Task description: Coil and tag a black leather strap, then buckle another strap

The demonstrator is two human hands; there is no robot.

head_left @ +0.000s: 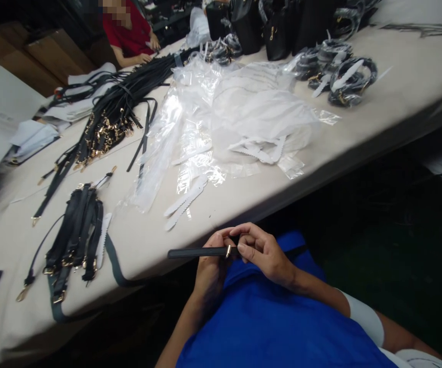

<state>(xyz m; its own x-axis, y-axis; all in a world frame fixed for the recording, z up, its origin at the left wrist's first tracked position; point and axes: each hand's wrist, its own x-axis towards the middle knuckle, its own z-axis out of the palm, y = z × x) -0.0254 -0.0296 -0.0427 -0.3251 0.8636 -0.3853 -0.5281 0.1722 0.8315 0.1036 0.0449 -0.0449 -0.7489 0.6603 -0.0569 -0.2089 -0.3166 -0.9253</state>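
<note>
Both my hands are over my blue shirt, just off the table's near edge, and they hold a black leather bag strap with a small gold metal fitting. My left hand grips the strap from below, and my right hand pinches it near the fitting. The strap's far end sticks out left, free of my hands. Its other end is hidden behind my fingers. Closest to my hands on the table, a bundle of black straps with gold clasps lies to the left.
A long cream-covered table holds a heap of clear plastic bags, white serrated strips, a large pile of straps with gold clasps and wrapped handles. Black handbags stand along the far side. A person in a red top works beyond.
</note>
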